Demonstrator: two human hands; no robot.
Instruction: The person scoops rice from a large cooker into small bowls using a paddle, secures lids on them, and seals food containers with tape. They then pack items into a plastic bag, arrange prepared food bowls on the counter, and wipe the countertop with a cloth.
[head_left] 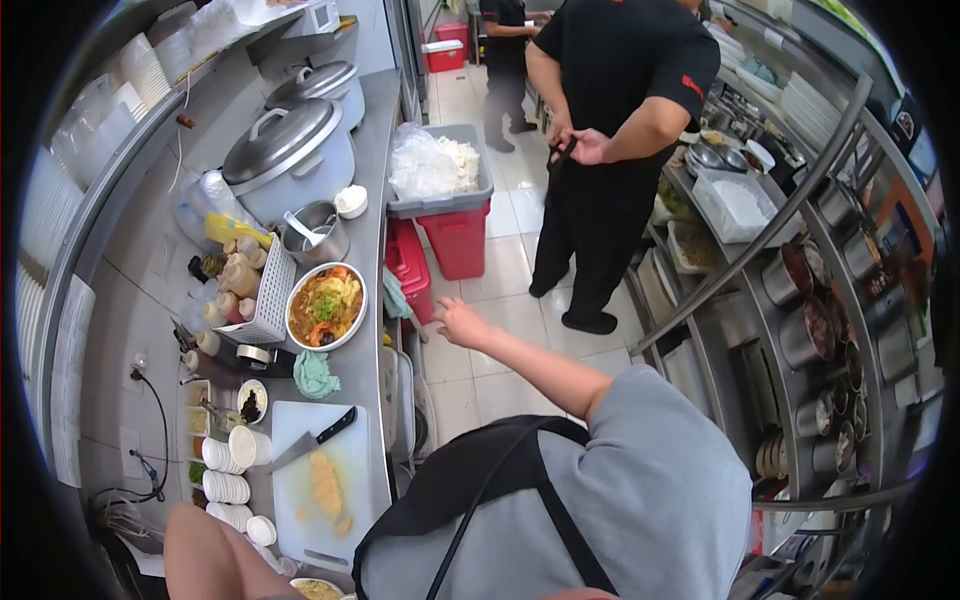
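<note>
My right hand (464, 324) reaches over the aisle beside the counter edge. Its fingers are apart and I see nothing in it. Close by are a red lidded bin (409, 268) and a green cloth (396, 293) hanging at the counter edge. My bent left arm (215, 560) shows at the lower left; its hand is out of view. Between my arms, on the counter, lies a white cutting board (352, 480) with sliced yellowish food (326, 484) and a black-handled knife (318, 438). Beyond it stands a white bowl of food topped with chopped greens (327, 306), beside a crumpled green cloth (316, 374).
Two large lidded pots (285, 150), a metal pot (315, 232) and a basket of bottles (265, 300) line the counter. A grey tub (440, 207) sits on a red bin (459, 243). A person in black (610, 130) stands in the aisle; another is behind. Shelves with a rail (760, 250) run along the right.
</note>
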